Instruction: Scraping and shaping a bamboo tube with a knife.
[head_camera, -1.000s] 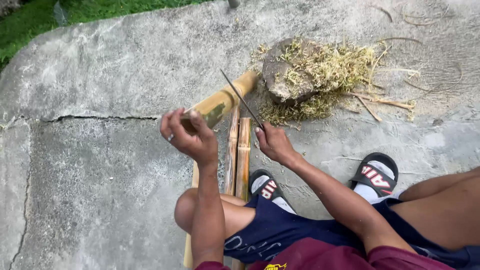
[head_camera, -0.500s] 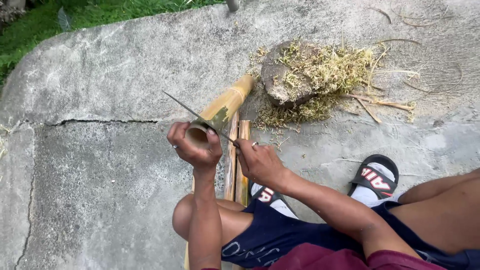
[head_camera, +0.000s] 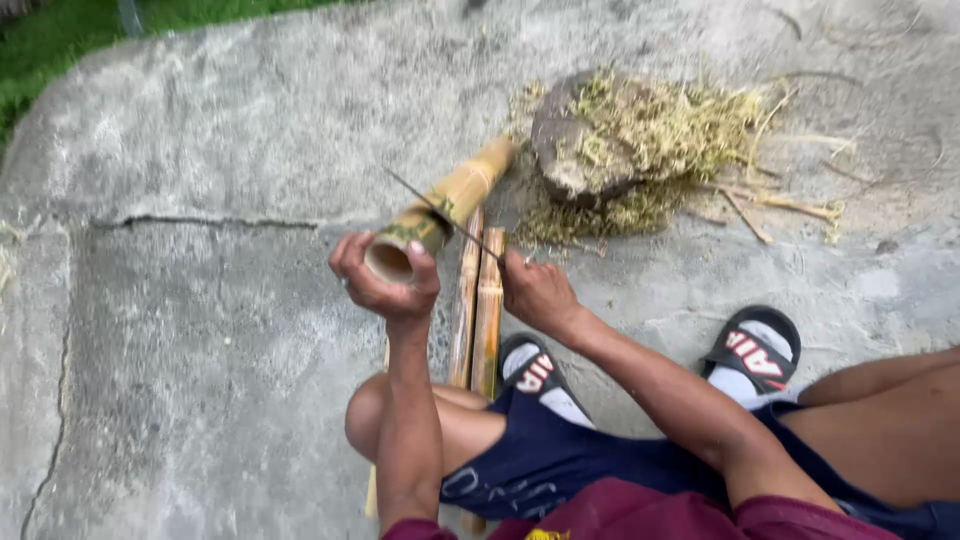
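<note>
A hollow bamboo tube (head_camera: 450, 200) slants up from the concrete, its far end against a stone. My left hand (head_camera: 385, 280) grips its near open end. My right hand (head_camera: 535, 290) holds a long thin knife (head_camera: 440, 215) by the handle. The blade lies across the top of the tube just behind the open end, pointing up and left. Two split bamboo slats (head_camera: 478, 300) lie on the ground under the tube, between my hands.
A stone (head_camera: 580, 150) covered with green-yellow bamboo shavings (head_camera: 680, 130) sits beyond the tube. My feet in black sandals (head_camera: 755, 350) rest on the cracked concrete slab (head_camera: 200, 330). Grass (head_camera: 60, 50) borders the top left.
The knife was raised in my right hand to the right of the tube; it has swung down and left onto the tube's top. My left hand has kept its grip on the tube's end.
</note>
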